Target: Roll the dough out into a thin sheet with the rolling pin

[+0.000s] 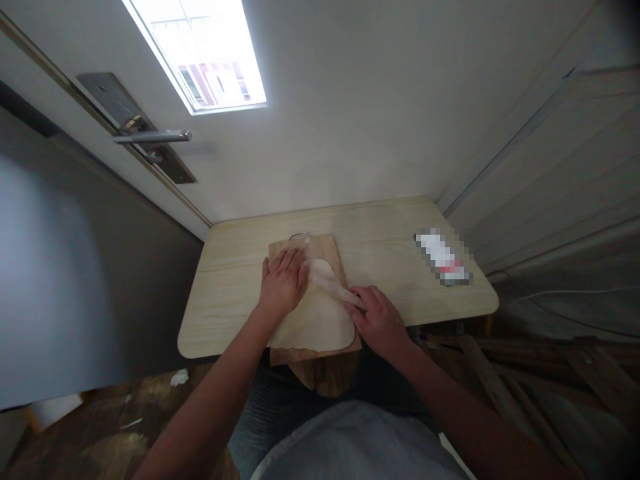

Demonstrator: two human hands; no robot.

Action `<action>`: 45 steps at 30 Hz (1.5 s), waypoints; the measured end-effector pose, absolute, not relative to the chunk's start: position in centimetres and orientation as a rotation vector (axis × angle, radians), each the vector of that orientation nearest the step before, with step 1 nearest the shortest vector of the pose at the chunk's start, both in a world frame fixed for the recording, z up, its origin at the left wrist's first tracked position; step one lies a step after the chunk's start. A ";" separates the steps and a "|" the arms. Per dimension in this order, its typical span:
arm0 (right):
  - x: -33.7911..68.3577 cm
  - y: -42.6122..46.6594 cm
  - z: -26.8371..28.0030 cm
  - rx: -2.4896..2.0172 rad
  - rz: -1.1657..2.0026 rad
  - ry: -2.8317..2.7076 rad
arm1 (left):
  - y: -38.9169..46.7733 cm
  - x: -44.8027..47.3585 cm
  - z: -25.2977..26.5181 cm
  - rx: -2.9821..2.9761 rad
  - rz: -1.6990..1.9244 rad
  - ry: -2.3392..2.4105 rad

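A thin pale sheet of dough (315, 323) lies on a wooden cutting board (327, 247) and covers much of it. My right hand (377, 320) is closed around the near right end of a pale wooden rolling pin (341, 291), which lies slantwise over the dough. My left hand (284, 281) rests palm down at the upper left of the board, fingers spread, its thumb beside the pin's far end. Some of the dough's left edge is hidden under my left hand and forearm.
The board lies on a small light wood table (225, 287) with rounded corners, against a white door with a metal handle (153, 137). A blurred-out flat object (443, 257) lies at the table's right. Wooden slats (490, 373) stand below right.
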State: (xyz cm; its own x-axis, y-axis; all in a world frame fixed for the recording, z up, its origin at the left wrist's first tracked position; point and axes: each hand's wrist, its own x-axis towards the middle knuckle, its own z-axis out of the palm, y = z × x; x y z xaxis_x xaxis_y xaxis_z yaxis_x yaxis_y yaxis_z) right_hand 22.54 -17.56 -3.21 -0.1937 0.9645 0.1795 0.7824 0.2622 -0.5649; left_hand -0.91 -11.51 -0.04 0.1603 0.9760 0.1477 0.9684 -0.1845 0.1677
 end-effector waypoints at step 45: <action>23.7 -9.1 -4.7 -1.524 0.259 -1.937 | -13.2 -1.2 -1.6 2.055 0.422 2.229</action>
